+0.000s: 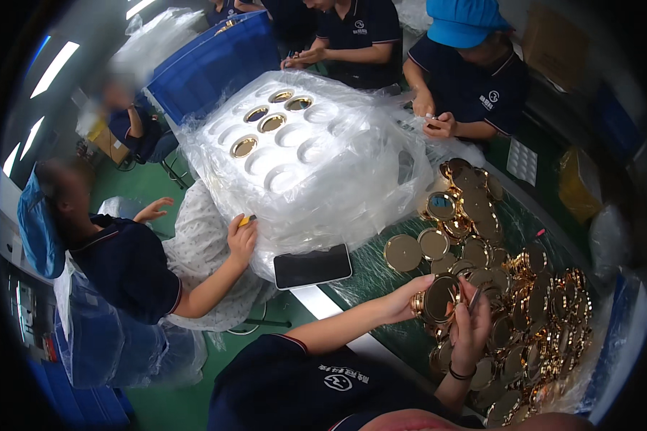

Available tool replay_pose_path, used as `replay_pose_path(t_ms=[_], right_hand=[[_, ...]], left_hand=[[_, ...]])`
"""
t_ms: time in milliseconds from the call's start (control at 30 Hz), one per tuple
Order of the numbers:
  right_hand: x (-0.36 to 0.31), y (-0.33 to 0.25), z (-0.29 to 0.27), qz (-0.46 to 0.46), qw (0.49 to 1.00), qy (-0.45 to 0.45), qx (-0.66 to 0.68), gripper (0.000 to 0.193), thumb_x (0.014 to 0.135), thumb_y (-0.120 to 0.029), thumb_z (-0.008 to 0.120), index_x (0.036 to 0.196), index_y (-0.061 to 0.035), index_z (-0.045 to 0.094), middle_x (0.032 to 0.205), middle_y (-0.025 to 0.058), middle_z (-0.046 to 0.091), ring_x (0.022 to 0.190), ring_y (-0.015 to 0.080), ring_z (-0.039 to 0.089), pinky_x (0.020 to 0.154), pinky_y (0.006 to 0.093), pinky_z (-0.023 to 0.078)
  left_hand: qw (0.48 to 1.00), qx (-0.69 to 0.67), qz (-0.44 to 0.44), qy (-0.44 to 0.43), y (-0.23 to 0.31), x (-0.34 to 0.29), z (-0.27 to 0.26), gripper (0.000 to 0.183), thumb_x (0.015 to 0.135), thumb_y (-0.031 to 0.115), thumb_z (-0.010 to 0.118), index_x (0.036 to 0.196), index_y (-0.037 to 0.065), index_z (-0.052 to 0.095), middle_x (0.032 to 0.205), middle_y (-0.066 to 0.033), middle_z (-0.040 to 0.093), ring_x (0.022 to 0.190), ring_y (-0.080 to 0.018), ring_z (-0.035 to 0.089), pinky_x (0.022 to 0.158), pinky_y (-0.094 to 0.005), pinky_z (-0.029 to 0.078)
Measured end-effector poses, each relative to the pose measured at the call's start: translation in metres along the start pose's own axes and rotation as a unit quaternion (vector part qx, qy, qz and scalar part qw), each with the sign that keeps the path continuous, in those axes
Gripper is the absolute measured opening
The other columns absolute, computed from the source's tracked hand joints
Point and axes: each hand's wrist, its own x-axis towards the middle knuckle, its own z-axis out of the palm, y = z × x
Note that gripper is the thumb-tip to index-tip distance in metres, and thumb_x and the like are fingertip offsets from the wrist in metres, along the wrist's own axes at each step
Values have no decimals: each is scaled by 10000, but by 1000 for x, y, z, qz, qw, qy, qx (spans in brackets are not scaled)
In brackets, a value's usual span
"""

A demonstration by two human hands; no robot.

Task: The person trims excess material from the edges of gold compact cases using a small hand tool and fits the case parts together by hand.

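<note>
My left hand (404, 299) is closed around the edge of a shiny gold round lid (438, 299); more gold rims show behind it, perhaps others gripped with it. Close against the lid's right side is my right hand (470, 332), fingers bent, with a slim dark tool (475, 299) between them. What kind of tool it is, I cannot make out. Beneath and beyond both hands, a large heap of gold lids (525, 345) spreads over the green table, some flat, some on edge. Several lie loose near the phone side, such as one flat lid (402, 253).
A white tray (230, 135) with round hollows, a few holding gold lids, rests on plastic wrapping (366, 172). A phone (313, 266) lies at the table edge. Behind stands a blue bin (208, 72). Co-workers sit left and across; one hand (242, 241) holds something yellow.
</note>
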Motion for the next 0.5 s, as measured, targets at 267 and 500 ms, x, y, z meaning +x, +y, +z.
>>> replay_pose_path(t_ms=[267, 500], right_hand=[[-11, 0, 4, 68, 993, -60, -80, 342, 878, -52, 526, 1191, 59, 447, 1116, 168, 591, 988, 159, 578, 848, 270, 464], [-10, 11, 9, 39, 994, -57, -89, 293, 896, -56, 505, 1164, 54, 457, 1079, 156, 610, 926, 145, 591, 810, 258, 468]], left_hand=[[999, -36, -22, -7, -26, -37, -9, 545, 942, 462, 324, 1278, 40, 400, 1151, -149, 555, 998, -253, 586, 755, -426, 532], [999, -37, -29, 21, -30, -50, -8, 578, 944, 480, 304, 1313, 40, 364, 1194, -138, 537, 1048, -260, 565, 807, -431, 512]])
